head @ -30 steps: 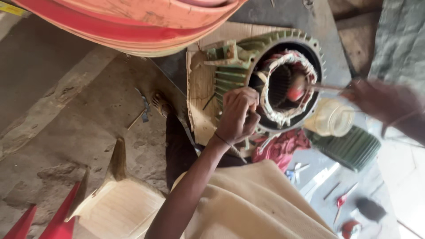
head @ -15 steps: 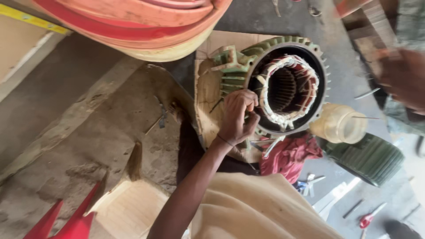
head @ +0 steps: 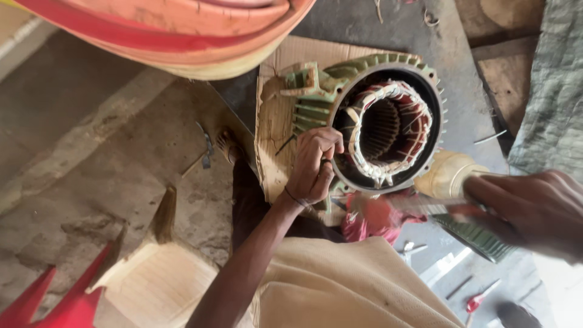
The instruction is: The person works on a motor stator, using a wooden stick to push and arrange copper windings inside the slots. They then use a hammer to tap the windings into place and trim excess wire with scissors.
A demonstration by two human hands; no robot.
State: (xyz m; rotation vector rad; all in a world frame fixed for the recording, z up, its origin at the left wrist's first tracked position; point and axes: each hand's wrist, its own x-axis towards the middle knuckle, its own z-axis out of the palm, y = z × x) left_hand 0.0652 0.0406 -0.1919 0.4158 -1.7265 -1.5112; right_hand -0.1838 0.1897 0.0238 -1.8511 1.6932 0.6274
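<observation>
Item: green finned motor housing [head: 316,112], lying on its side on a sheet of cardboard [head: 273,121] on the floor, open end up toward me, copper windings [head: 388,130] laced with pale cord ringing the bore. My left hand [head: 313,167] rests on the near-left rim, fingers curled and pinching at something small by the winding edge; what exactly, I cannot tell. My right hand [head: 534,209], blurred at the near right, is closed round a slim tool handle [head: 425,206]. Beside the housing: a pale plastic jar [head: 449,173], a red rag [head: 376,218]. Handling, by my judgement: casting heavy and rigid, best gripped by fins or rim; windings delicate, insulation easily nicked
</observation>
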